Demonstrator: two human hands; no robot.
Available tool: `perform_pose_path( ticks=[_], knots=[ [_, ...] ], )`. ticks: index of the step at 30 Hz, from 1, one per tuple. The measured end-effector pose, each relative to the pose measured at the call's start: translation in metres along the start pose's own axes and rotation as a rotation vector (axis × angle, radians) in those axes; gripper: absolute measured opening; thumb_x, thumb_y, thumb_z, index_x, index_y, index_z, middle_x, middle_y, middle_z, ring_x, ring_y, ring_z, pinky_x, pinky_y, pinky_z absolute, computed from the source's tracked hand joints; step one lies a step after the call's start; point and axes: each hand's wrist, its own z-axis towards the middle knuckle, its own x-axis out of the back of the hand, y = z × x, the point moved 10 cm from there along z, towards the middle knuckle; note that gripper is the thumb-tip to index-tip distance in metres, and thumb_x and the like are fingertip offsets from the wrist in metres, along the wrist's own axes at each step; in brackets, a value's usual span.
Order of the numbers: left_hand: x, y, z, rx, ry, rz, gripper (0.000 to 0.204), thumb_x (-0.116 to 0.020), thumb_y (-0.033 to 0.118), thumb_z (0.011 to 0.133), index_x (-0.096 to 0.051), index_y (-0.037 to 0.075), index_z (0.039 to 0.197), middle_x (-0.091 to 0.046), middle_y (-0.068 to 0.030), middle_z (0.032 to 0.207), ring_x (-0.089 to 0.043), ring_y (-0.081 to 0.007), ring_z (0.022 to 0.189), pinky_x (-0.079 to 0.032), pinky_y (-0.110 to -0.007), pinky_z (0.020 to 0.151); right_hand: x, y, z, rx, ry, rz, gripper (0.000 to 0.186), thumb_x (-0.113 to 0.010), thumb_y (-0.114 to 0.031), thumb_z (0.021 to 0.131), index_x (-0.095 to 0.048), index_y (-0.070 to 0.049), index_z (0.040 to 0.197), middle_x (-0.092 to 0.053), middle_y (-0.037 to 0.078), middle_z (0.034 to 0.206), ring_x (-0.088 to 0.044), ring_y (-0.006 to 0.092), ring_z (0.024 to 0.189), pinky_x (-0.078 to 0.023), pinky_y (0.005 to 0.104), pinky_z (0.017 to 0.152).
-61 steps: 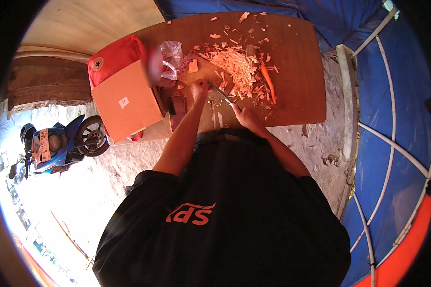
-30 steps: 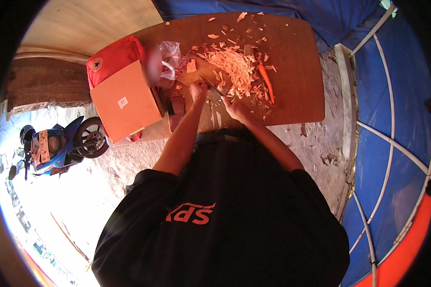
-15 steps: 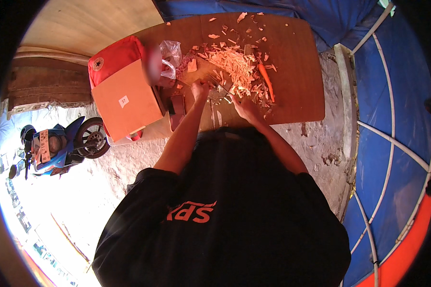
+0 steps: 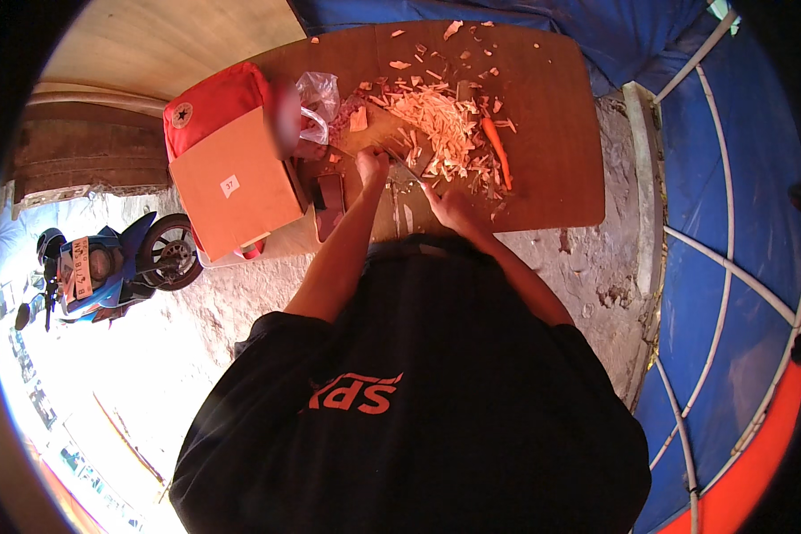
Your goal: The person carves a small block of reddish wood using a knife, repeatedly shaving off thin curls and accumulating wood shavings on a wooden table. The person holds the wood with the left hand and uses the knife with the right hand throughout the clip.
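Observation:
My right hand is closed around the handle of a knife, whose thin blade points up and left towards my other hand. My left hand is closed at the near edge of a cutting board; what its fingers hold is too small to make out. Beyond the knife lies a loose heap of pale cut strips, spread over the board and tabletop. Along the heap's right side rests a long, tapered orange thing that looks like a carrot.
On the brown table, a cardboard box and a red bag stand at the left. A clear plastic bag and a dark phone-like slab lie near them. A motorbike is parked left; blue tarpaulin hangs right.
My right hand has shifted slightly left and down, and the knife blade now shows more plainly between my hands. My left hand stays in nearly the same place.

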Motion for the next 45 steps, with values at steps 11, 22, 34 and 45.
perform_pose_path(
  ticks=[11,22,34,45],
  knots=[
    [-0.01,-0.009,0.005,-0.067,-0.008,0.05,0.014,-0.058,0.009,0.068,-0.069,0.002,0.075,-0.065,-0.0177,0.068,-0.066,-0.0318,0.067,-0.051,-0.04,0.066,-0.016,-0.003,0.03,0.003,-0.005,0.01,0.09,-0.027,-0.071,0.088,-0.064,0.01,0.076,-0.059,0.033,0.07,-0.062,0.048,0.079,-0.049,0.0524,0.068],
    [-0.016,-0.013,-0.002,0.077,-0.173,-0.237,0.014,-0.062,0.011,0.073,-0.07,0.0,0.075,-0.066,-0.0145,0.063,-0.067,-0.0211,0.058,-0.053,-0.033,0.058,0.011,0.043,0.003,-0.231,-0.058,0.064,0.092,-0.03,-0.074,0.085,-0.065,0.011,0.081,-0.061,0.033,0.075,-0.063,0.0468,0.08,-0.047,0.0523,0.07],
    [0.005,0.011,-0.009,-0.088,0.017,0.051,0.014,-0.059,0.009,0.067,-0.071,0.003,0.072,-0.065,-0.017,0.065,-0.066,-0.0319,0.065,-0.052,-0.039,0.066,0.015,-0.001,-0.011,-0.145,-0.135,0.074,0.095,-0.023,-0.074,0.086,-0.063,0.012,0.082,-0.06,0.035,0.079,-0.061,0.0473,0.086,-0.047,0.0514,0.074],
    [0.001,0.008,-0.003,-0.124,0.048,0.109,0.014,-0.059,0.01,0.069,-0.07,0.003,0.074,-0.064,-0.0187,0.066,-0.066,-0.0333,0.066,-0.052,-0.04,0.065,-0.001,-0.005,0.009,-0.128,-0.094,0.028,0.091,-0.025,-0.071,0.087,-0.065,0.01,0.079,-0.06,0.034,0.075,-0.061,0.0473,0.083,-0.048,0.0522,0.074]
  ],
)
